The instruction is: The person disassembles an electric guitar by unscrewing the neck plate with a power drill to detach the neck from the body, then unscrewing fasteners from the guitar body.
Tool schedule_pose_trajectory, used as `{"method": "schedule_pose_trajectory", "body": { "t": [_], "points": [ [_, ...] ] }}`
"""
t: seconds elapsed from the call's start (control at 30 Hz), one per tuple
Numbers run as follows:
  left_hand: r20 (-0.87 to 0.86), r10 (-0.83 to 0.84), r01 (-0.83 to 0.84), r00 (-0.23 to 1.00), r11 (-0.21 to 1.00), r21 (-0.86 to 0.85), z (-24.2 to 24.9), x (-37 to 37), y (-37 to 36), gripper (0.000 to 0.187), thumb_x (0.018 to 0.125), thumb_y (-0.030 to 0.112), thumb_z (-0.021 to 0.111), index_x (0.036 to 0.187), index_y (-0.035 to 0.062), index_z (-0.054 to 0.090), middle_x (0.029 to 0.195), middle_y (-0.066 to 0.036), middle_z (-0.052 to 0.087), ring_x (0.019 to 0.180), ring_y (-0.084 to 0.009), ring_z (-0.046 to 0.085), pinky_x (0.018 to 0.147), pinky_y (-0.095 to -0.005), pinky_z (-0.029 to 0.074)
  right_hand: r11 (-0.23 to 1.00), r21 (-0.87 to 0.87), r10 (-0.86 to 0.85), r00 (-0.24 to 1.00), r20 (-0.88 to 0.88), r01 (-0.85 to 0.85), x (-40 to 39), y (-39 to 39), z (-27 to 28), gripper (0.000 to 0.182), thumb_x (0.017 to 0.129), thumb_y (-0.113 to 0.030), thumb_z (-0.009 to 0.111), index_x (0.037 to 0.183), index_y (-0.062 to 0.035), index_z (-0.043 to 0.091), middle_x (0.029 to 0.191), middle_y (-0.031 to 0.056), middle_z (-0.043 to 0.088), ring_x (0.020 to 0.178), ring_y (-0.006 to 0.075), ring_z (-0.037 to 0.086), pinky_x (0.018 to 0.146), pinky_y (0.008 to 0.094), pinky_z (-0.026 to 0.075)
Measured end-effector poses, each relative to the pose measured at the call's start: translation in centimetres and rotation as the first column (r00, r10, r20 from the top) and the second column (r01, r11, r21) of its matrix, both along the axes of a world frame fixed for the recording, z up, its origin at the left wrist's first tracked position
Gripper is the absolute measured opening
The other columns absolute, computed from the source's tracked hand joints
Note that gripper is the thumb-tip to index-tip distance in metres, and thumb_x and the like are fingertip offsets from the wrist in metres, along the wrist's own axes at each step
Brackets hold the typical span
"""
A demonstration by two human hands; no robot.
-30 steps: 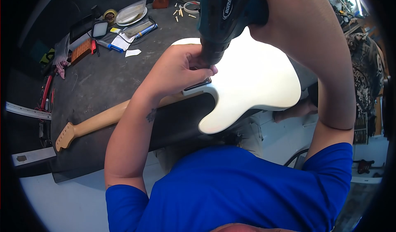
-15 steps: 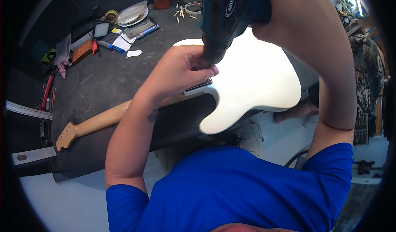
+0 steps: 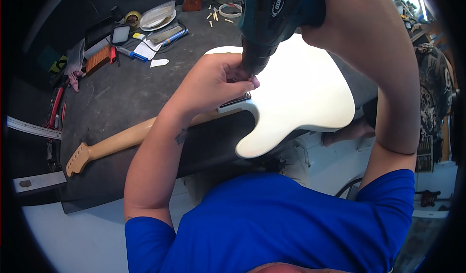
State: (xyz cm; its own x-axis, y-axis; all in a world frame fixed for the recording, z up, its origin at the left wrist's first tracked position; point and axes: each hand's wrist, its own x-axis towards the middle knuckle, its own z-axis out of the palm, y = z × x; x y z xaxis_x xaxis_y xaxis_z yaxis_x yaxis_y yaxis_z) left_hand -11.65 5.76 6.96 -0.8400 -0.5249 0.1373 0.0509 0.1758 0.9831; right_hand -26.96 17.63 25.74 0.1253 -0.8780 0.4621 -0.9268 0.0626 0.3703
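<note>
A white electric guitar body (image 3: 310, 86) lies face down on the dark bench, its wooden neck (image 3: 121, 137) pointing left. My right hand (image 3: 335, 18) is wrapped round a teal power drill (image 3: 264, 20), held upright with its black chuck pointing down at the neck joint. Thumb and fingers of my left hand (image 3: 218, 81) pinch together right under the chuck; what sits between them is mostly hidden. Below those fingers, the edge of a shiny metal neck plate (image 3: 236, 101) shows on the joint.
Small pale pegs (image 3: 213, 16), a tape roll (image 3: 132, 17) and stacked white lids (image 3: 158, 16) lie at the back. A blue-handled tool (image 3: 133, 54) and a brown block (image 3: 98, 59) are at left. A ruler (image 3: 34, 127) juts in. A patterned garment (image 3: 434, 79) is at right.
The drill has shifted very slightly to the right and up along with my right hand. My left hand stays pinched at almost the same spot; the guitar lies where it was.
</note>
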Motion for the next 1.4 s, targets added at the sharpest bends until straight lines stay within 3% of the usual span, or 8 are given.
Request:
{"method": "schedule_pose_trajectory", "body": {
  "t": [0.27, 0.37, 0.47, 0.53, 0.63, 0.73, 0.83, 1.4],
  "points": [
    [0.017, 0.028, -0.028, 0.999, 0.999, 0.047, 0.7, 0.1, 0.4, 0.025, 0.093, -0.007, 0.074, 0.117, -0.0018, 0.072, 0.104, -0.009, 0.078, 0.102, -0.0167, 0.076, 0.088, -0.0302, 0.063, 0.989, -0.083, 0.125, 0.989, 0.073, -0.119, 0.7, 0.6, 0.0, 0.059, 0.071, -0.014, 0.083, 0.117, 0.0033, 0.052, 0.079, 0.022, 0.069, 0.079, 0.0417, 0.073, 0.07, 0.0454, 0.058],
    [0.03, 0.081, -0.079, 0.996, 0.995, -0.064, 0.6, 0.3, 0.1, 0.025, 0.093, -0.007, 0.075, 0.117, -0.0022, 0.072, 0.103, -0.009, 0.079, 0.102, -0.0175, 0.077, 0.089, -0.0307, 0.063, 0.995, 0.083, 0.051, 0.999, 0.012, -0.052, 0.8, 0.2, 2.1, 0.061, 0.071, -0.014, 0.084, 0.119, 0.0031, 0.051, 0.083, 0.0235, 0.069, 0.081, 0.0428, 0.073, 0.071, 0.0471, 0.058],
    [-0.213, 0.107, -0.126, 0.971, 0.989, -0.077, 0.8, 1.3, -0.9, 0.025, 0.092, -0.008, 0.076, 0.117, -0.0024, 0.072, 0.103, -0.01, 0.079, 0.101, -0.0176, 0.077, 0.09, -0.0314, 0.063, 0.978, -0.045, 0.205, 0.978, -0.024, -0.206, 0.7, -0.4, 1.5, 0.06, 0.073, -0.015, 0.084, 0.119, 0.0036, 0.05, 0.084, 0.024, 0.069, 0.081, 0.0433, 0.072, 0.072, 0.048, 0.057],
    [-0.169, 0.109, -0.126, 0.98, 0.988, -0.089, 1.8, 2.8, -1.8, 0.026, 0.091, -0.008, 0.076, 0.116, -0.0021, 0.072, 0.102, -0.011, 0.079, 0.098, -0.017, 0.077, 0.09, -0.0317, 0.062, 0.956, -0.023, 0.292, 0.949, 0.122, -0.291, 1.0, -1.0, 2.1, 0.058, 0.075, -0.015, 0.083, 0.118, 0.0043, 0.049, 0.083, 0.0237, 0.069, 0.079, 0.0432, 0.072, 0.071, 0.0481, 0.057],
    [-0.041, 0.035, -0.035, 0.999, 0.999, -0.003, 1.8, 3.9, -3.3, 0.028, 0.089, -0.008, 0.076, 0.116, -0.0018, 0.072, 0.101, -0.011, 0.079, 0.097, -0.0189, 0.077, 0.09, -0.0335, 0.062, 0.956, 0.19, 0.157, 0.935, 0.319, -0.226, 2.2, -1.8, 4.0, 0.053, 0.079, -0.016, 0.081, 0.114, 0.0054, 0.048, 0.08, 0.0229, 0.069, 0.077, 0.0426, 0.072, 0.071, 0.0476, 0.058],
    [0.088, -0.008, 0.004, 0.996, 0.999, 0.054, 1.3, 4.1, -3.8, 0.027, 0.087, -0.009, 0.075, 0.113, -0.0015, 0.071, 0.1, -0.012, 0.079, 0.098, -0.0209, 0.077, 0.091, -0.0347, 0.062, 0.99, 0.092, 0.089, 0.987, 0.136, -0.102, 4.0, -2.9, 0.6, 0.05, 0.081, -0.017, 0.08, 0.111, 0.0063, 0.048, 0.078, 0.0224, 0.07, 0.077, 0.0418, 0.073, 0.071, 0.0467, 0.058],
    [0.169, -0.078, 0.077, 0.983, 0.997, 0.01, 0.9, 4.3, -4.7, 0.027, 0.085, -0.01, 0.076, 0.109, -0.0012, 0.069, 0.101, -0.013, 0.079, 0.097, -0.0228, 0.078, 0.092, -0.0355, 0.061, 0.969, 0.1, 0.208, 0.964, 0.164, -0.226, 2.3, -3.4, -0.5, 0.048, 0.083, -0.017, 0.079, 0.111, 0.0066, 0.048, 0.079, 0.0224, 0.07, 0.079, 0.0411, 0.073, 0.071, 0.0455, 0.058],
    [0.135, -0.004, 0.006, 0.991, 1.0, -0.013, 1.1, 3.9, -3.7, 0.019, 0.087, -0.002, 0.079, 0.106, -0.0008, 0.073, 0.097, -0.009, 0.079, 0.093, -0.018, 0.077, 0.091, -0.0338, 0.06, 0.936, 0.143, 0.312, 0.946, 0.088, -0.322, 0.4, -3.5, -1.3, 0.047, 0.086, -0.011, 0.078, 0.114, 0.0071, 0.044, 0.08, 0.0212, 0.071, 0.081, 0.0388, 0.075, 0.07, 0.0424, 0.059]
  ]
}}
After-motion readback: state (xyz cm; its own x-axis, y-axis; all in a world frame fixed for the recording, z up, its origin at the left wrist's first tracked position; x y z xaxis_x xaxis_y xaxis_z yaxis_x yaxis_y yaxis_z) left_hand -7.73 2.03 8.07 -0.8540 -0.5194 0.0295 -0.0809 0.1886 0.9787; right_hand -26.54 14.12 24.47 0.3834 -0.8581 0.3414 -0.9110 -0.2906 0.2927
